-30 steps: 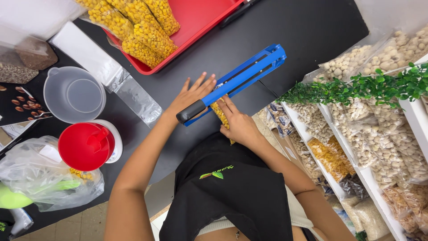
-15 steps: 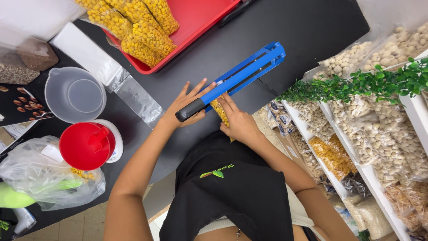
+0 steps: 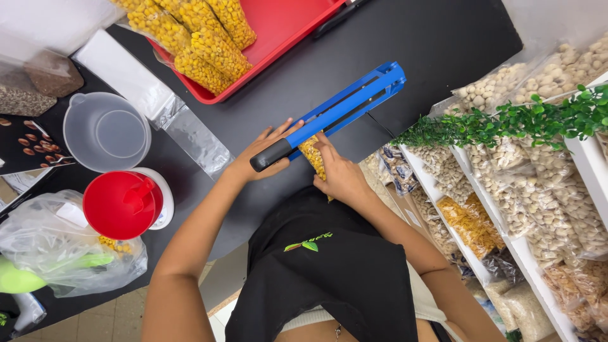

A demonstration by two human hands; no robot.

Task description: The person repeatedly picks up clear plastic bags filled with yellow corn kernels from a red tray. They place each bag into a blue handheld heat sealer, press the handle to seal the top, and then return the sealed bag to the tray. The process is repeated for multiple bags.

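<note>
A blue heat sealer with a black handle lies diagonally on the black table. My left hand rests on its black handle end, fingers spread over the arm. My right hand grips a clear bag of yellow corn snacks whose top goes under the sealer arm. Most of that bag is hidden by my hand and the arm.
A red tray with several filled yellow snack bags sits at the back. A stack of empty clear bags, a clear measuring jug, a red funnel on a white scale and a large plastic bag stand left. Shelves of packed goods line the right.
My left hand has settled a little further onto the sealer handle. The sealer arm and my right hand with the bag stay almost where they were.
</note>
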